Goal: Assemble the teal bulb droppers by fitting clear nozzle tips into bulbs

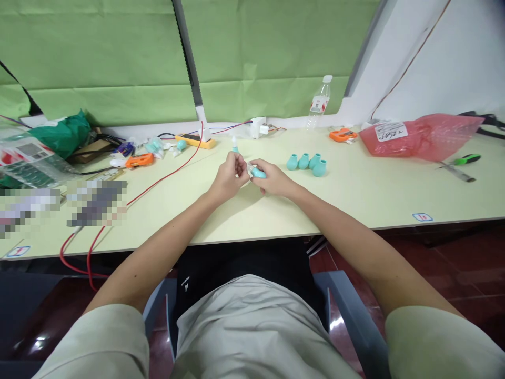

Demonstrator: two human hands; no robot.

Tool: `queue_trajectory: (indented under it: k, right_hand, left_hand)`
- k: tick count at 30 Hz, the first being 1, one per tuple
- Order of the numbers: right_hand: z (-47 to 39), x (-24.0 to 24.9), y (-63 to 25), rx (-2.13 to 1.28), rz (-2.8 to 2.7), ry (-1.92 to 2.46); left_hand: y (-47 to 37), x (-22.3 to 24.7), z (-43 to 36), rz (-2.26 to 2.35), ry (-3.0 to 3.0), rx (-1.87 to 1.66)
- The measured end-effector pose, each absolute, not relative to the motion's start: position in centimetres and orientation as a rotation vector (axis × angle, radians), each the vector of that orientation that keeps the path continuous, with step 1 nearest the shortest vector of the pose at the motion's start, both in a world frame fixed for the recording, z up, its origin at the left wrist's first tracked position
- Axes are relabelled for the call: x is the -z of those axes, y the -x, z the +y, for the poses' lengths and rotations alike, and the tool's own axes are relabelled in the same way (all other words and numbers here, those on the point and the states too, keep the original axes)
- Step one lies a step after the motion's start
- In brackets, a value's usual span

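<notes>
Holding a small teal bulb (258, 172) in the right hand (275, 180), with thumb and fingers wrapped snugly around its right side. Curling the left hand (229, 177) in close by the other end, but honestly can't tell about a full pinch versus a slight gap, way too small from up here. Can spot a whitish clear bit (249, 166) between the two hands too, just not clearly enough to say more. Direction-wise, pokes out leftward from the right grip toward the left fingertips, with the long axis running roughly side to side and dipping a little to the right. Definitely nearer the right hand, just beside the left. Looks to be a touch above the pale yellow table (379, 197), though hard to judge from overhead. Got a little upright piece (235, 149) just past the left hand, teal below and clear on top. Over to the right, near but not touching that hand, see four teal bulbs (319, 168) bunched together. Farther out, find a yellow meter (207, 142) and an orange gadget (140, 160) to the left, a water bottle (319, 103) along the back, plus a pink bag (426, 139) and green-handled screwdriver (468, 158) well off right. Backed by green wall covering (272, 58).
</notes>
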State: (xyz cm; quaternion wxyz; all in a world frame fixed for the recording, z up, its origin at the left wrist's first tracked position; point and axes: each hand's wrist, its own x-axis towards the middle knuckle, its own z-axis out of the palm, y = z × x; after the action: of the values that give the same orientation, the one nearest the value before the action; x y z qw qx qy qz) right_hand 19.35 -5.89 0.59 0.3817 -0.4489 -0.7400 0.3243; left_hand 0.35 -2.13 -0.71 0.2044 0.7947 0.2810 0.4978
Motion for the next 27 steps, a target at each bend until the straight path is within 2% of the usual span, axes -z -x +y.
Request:
queue_trajectory:
  k: [7,15,27]
  right_hand:
    - [-6.1,-0.8,-19.2,-0.824,-1.863,1.111]
    - [-6.0,-1.5,-19.0,-1.057,-1.734,1.023]
    - [-5.6,-1.3,-18.9,-1.124,-1.682,1.001]
  left_hand:
    - [0.0,0.5,-1.8,0.805,-2.327,-1.402]
    - [0.5,0.0,-1.9,0.652,-2.696,-1.501]
    - [0.8,-0.1,-1.6,0.696,-2.709,-1.408]
